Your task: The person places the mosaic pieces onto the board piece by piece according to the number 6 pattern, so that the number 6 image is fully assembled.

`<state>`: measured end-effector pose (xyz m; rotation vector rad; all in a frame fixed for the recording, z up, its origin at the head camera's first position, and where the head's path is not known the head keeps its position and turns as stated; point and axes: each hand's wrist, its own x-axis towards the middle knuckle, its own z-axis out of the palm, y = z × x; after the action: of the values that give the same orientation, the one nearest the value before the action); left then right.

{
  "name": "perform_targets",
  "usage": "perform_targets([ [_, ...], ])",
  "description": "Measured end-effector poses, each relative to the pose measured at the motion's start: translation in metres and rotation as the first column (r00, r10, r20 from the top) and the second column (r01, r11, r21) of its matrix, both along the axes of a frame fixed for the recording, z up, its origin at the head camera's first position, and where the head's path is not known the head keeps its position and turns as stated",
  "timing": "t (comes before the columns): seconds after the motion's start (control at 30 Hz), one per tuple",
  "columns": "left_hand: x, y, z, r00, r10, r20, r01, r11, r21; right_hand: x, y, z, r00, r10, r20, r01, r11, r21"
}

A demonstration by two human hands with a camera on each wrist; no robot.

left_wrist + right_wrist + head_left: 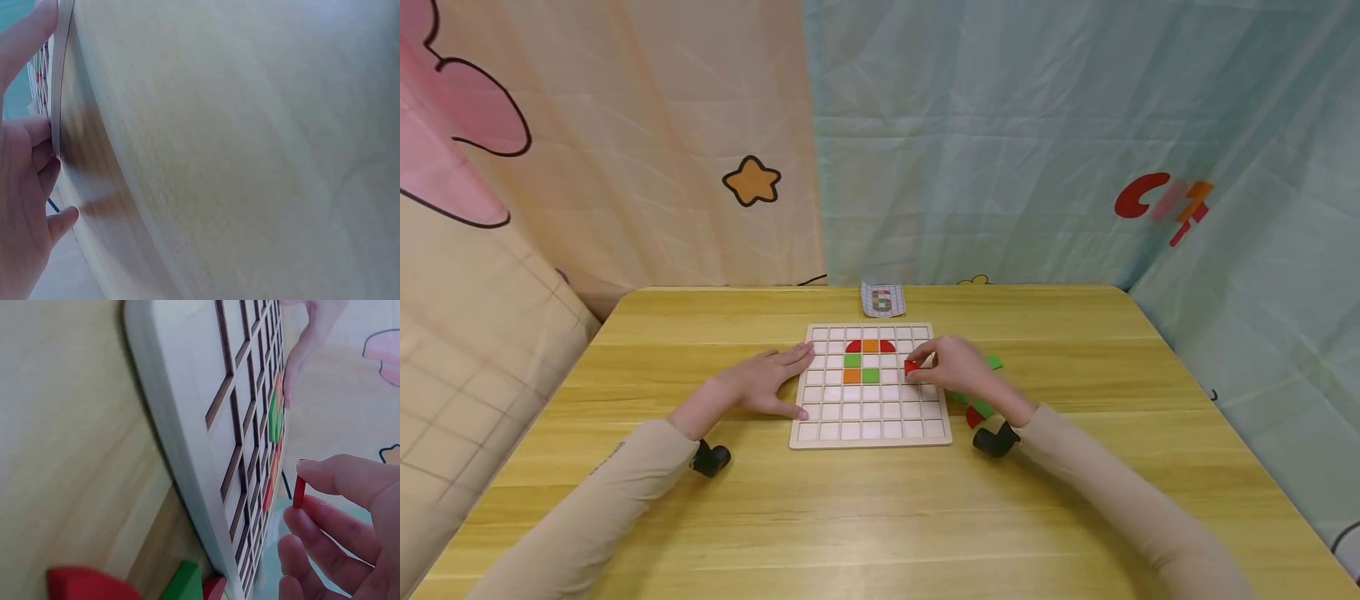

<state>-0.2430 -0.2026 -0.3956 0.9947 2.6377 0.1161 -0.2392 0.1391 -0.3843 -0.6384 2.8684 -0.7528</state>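
Note:
A white grid board with a pale wooden frame lies on the table. Red, orange and green tiles fill several of its upper cells in a curved pattern. My left hand rests along the board's left edge, fingers and thumb spread onto the frame; the left wrist view shows its fingers at the rim. Between thumb and fingertips, my right hand pinches a small red tile on edge, held over the right side of the grid.
Loose green tiles and a red tile lie on the table right of the board, partly under the right hand. Behind the board sits a small card printed with a coloured figure on a grid. Curtains hang beyond the table.

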Motion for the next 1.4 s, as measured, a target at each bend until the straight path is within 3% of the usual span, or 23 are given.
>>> perform_targets([
  [0.63, 0.001, 0.000, -0.002, 1.000, 0.005, -0.004, -0.005, 1.000, -0.012, -0.009, -0.033, -0.005, 0.997, 0.006, 0.071, -0.008, 1.000, 0.018],
  [1.4, 0.000, 0.000, 0.001, 1.000, -0.002, -0.001, 0.002, 1.000, -0.006, -0.011, -0.037, -0.009, 0.996, 0.010, 0.092, -0.012, 1.000, 0.020],
])
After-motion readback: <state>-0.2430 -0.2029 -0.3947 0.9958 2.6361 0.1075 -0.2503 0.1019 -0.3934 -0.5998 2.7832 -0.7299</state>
